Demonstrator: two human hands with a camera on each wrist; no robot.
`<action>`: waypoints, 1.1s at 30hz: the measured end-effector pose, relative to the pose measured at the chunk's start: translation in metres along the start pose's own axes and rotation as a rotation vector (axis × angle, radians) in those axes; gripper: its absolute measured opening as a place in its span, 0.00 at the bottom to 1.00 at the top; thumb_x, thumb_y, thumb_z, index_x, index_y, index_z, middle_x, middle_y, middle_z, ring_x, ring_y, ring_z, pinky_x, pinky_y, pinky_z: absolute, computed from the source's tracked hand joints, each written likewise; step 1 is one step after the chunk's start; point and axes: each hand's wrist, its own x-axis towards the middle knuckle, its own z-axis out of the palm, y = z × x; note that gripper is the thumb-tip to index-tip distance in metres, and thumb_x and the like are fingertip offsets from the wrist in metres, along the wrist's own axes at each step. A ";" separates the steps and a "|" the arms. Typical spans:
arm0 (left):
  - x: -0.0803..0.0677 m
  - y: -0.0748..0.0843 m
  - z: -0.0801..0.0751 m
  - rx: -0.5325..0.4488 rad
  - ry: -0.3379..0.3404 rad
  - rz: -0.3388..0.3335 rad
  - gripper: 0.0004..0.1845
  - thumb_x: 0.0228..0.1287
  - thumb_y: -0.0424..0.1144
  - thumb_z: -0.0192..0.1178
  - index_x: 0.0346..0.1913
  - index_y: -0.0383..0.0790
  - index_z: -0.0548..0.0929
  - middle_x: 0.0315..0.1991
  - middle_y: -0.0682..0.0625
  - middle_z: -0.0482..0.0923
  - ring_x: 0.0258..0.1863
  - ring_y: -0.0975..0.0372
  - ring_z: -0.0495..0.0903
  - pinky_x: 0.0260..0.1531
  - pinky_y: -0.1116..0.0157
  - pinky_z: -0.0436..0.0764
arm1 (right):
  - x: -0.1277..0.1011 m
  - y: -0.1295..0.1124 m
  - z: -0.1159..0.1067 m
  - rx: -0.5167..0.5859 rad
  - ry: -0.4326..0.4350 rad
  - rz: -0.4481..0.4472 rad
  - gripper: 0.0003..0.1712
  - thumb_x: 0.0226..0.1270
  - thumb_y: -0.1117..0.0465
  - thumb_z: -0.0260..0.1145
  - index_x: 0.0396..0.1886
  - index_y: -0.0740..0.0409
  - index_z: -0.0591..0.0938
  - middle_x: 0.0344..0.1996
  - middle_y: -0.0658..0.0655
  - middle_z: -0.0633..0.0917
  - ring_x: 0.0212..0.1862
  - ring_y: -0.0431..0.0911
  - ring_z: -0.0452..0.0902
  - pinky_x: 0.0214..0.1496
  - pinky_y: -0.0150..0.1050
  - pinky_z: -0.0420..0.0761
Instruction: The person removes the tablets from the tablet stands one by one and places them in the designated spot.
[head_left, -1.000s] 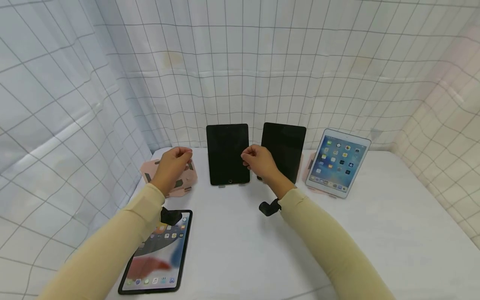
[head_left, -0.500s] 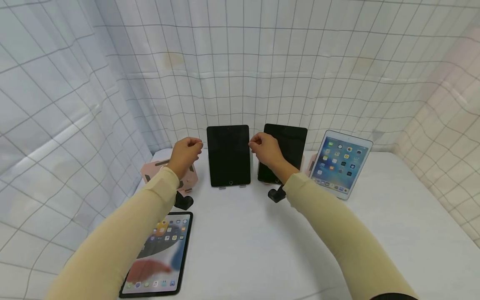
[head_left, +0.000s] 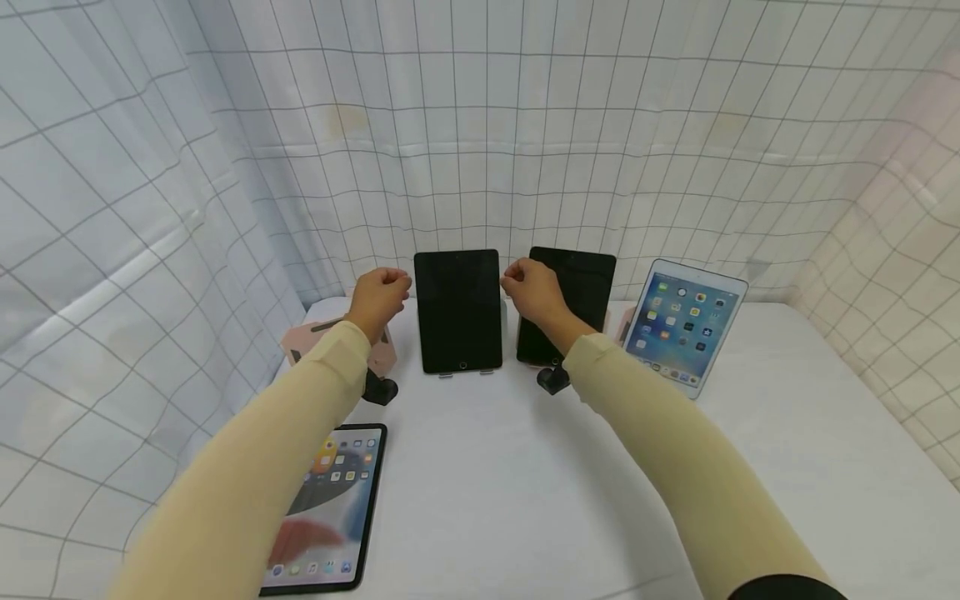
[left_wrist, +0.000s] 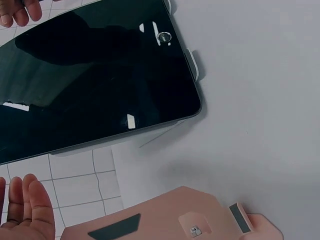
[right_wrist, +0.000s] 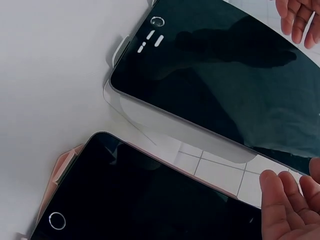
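Observation:
A black-fronted tablet (head_left: 458, 312) with a dark screen leans upright on a white stand (right_wrist: 185, 135), held at its bottom edge by small lips. My left hand (head_left: 379, 298) is just off its left edge, fingers loosely bent and holding nothing. On the other side, my right hand (head_left: 534, 293) has its fingertips right at the tablet's right edge. In the right wrist view the thumb (right_wrist: 315, 169) overlaps that edge, while the other fingers are relaxed. Both hands are level with the tablet's upper half.
A second dark tablet (head_left: 576, 292) leans on a pink stand behind my right hand. A white tablet (head_left: 684, 325) with a lit screen stands farther right. A pink stand (left_wrist: 165, 215) is below my left hand. A larger lit tablet (head_left: 337, 517) lies flat at front left. Grid-patterned curtains (head_left: 480, 125) enclose the table.
My left hand has moved up and right to the middle tablet's left edge. My right hand has moved up and right from in front of the tablet to its right edge.

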 end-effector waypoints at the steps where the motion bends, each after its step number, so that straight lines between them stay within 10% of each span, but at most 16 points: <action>1: 0.001 0.000 0.001 -0.006 0.001 0.000 0.20 0.77 0.41 0.50 0.64 0.33 0.72 0.60 0.39 0.72 0.59 0.52 0.73 0.61 0.58 0.74 | 0.001 0.000 0.000 -0.005 0.000 0.005 0.10 0.75 0.59 0.59 0.45 0.61 0.80 0.39 0.58 0.82 0.41 0.50 0.77 0.41 0.44 0.79; 33: 0.012 -0.005 0.018 -0.100 0.024 -0.080 0.18 0.78 0.37 0.49 0.64 0.33 0.72 0.59 0.39 0.71 0.56 0.53 0.73 0.59 0.63 0.75 | 0.010 0.003 0.017 0.129 -0.024 0.071 0.18 0.77 0.58 0.58 0.61 0.61 0.76 0.49 0.60 0.82 0.45 0.49 0.79 0.46 0.44 0.81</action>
